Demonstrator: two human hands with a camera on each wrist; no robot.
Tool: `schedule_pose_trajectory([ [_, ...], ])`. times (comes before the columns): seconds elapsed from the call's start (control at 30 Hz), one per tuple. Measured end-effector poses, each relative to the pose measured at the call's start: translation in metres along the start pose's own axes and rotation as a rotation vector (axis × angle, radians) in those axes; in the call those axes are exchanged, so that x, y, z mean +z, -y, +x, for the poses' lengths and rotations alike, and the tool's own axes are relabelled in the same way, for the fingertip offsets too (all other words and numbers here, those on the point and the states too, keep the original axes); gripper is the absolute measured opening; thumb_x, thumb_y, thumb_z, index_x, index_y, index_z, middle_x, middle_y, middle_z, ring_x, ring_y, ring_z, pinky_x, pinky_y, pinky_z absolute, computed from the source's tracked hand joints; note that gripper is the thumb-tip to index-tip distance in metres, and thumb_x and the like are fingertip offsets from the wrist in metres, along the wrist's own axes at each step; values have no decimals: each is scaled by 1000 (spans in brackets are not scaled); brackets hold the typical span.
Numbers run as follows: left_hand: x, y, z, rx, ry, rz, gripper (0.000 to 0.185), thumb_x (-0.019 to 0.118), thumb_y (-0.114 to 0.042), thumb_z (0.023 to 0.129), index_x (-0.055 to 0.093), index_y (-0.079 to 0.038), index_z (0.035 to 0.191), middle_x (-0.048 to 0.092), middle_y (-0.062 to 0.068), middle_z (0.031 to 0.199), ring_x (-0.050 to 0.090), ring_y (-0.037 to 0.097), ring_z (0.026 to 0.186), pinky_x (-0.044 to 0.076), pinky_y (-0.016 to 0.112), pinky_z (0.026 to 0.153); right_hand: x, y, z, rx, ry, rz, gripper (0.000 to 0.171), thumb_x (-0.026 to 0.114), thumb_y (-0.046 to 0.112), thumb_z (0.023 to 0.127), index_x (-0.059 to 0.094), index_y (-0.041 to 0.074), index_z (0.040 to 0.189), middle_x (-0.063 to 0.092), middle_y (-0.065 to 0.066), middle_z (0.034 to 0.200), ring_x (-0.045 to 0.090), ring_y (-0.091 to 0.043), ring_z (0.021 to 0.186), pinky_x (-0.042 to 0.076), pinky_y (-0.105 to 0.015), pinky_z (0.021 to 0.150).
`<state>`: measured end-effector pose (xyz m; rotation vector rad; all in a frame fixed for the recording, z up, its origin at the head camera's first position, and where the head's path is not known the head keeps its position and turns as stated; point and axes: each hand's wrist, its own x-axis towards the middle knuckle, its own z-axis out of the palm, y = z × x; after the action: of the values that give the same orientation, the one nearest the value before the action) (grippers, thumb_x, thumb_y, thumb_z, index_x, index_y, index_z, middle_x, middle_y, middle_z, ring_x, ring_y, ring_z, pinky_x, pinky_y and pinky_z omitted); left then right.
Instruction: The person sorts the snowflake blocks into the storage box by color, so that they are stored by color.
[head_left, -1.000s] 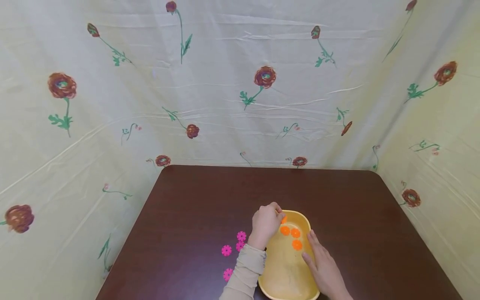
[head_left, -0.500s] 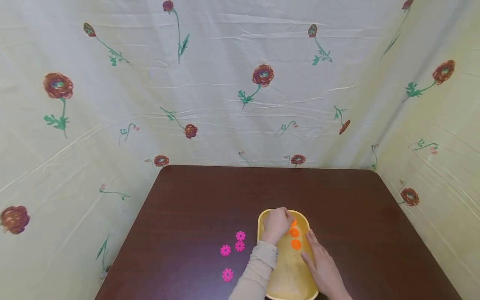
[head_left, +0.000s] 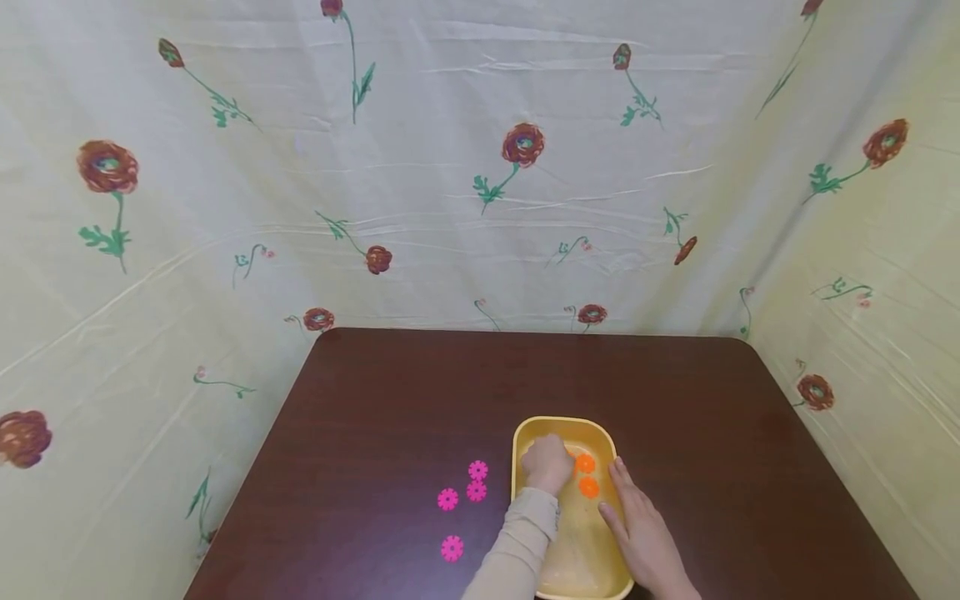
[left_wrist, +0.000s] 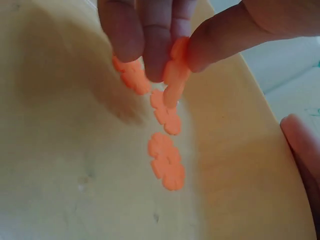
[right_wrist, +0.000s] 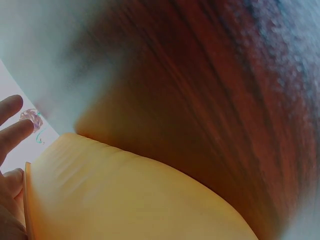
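Note:
A yellow tub (head_left: 525,429) stands on the dark brown table (head_left: 420,392). My left hand (head_left: 548,463) reaches down inside it and pinches an orange flower-shaped disc (left_wrist: 173,75) between thumb and fingers. More orange discs (head_left: 587,476) (left_wrist: 166,161) lie flat on the tub floor (left_wrist: 75,165) just below. My right hand (head_left: 637,533) rests with straight fingers along the tub's right rim (right_wrist: 100,175), holding nothing.
Several pink flower discs (head_left: 463,492) lie on the table left of the tub, one (head_left: 452,547) nearer the front edge. A pale floral cloth (head_left: 480,167) hangs behind and at both sides of the table.
My left hand has moved from the tub's far rim down into the tub, carrying the orange disc towards those on the floor. The right hand has stayed on the rim.

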<state>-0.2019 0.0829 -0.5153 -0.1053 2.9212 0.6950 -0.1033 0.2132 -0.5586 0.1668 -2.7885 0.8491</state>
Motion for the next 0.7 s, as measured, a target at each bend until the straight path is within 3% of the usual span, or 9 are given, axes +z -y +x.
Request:
schedule_pose_trajectory([
  [0.3, 4, 5, -3, -17, 68, 120, 14, 73, -21, 68, 62, -13, 68, 62, 3, 72, 59, 17, 66, 46, 33, 55, 2, 2, -4, 20, 6, -5, 57, 51, 30, 93, 30, 10, 142, 27, -9, 148, 41, -40, 121, 32, -60, 91],
  [0.47, 7, 8, -4, -4, 47, 132, 15, 75, -21, 66, 63, -12, 70, 64, 5, 74, 61, 19, 69, 46, 35, 57, 2, 3, -6, 17, -6, 0, 56, 51, 29, 93, 32, 9, 142, 28, -10, 148, 42, -39, 122, 32, -59, 91],
  [0.7, 19, 10, -4, 3, -35, 183, 18, 79, -20, 62, 65, -12, 70, 65, 5, 72, 62, 20, 66, 44, 35, 55, 1, 6, -9, 13, -10, 1, 56, 52, 28, 93, 32, 8, 141, 29, -10, 147, 42, -39, 121, 32, -58, 92],
])
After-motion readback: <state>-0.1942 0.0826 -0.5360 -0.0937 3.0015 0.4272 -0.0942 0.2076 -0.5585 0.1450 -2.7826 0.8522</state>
